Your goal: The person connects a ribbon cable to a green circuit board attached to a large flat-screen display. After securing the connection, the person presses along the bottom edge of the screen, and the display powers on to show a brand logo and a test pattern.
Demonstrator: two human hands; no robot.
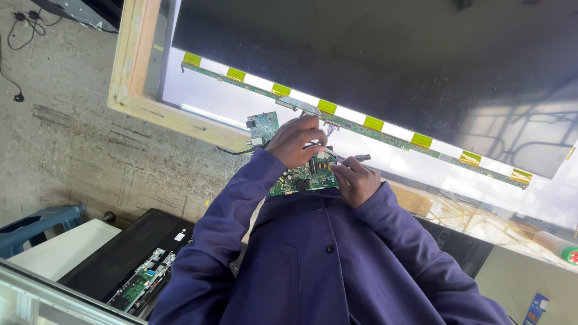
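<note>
The left hand (296, 141) is closed, its fingers curled down and pinching a white connector (320, 151) at the top edge of the green main circuit board (304, 176). The right hand (356, 182) is also closed. It rests at the board's right edge and grips a small dark-tipped part (362, 157) that sticks out past the knuckles; what kind of part it is cannot be told.

The board lies just in front of the person's chest, at the near edge of the lit display panel (205, 99). A smaller green board (263, 126) sits just beside the left hand. A long narrow strip board (361, 127) with yellow tape tabs runs along the panel behind both hands.

Handling notes, as a judgement:
- Grip the connector by its housing, not by its wires.
- Keep the pull or push in line with the socket, without twisting.
- Steady the main board by its edge with the other hand, clear of the components.
- Keep the sleeves off the thin leads running up to the strip board, which look fragile.
</note>
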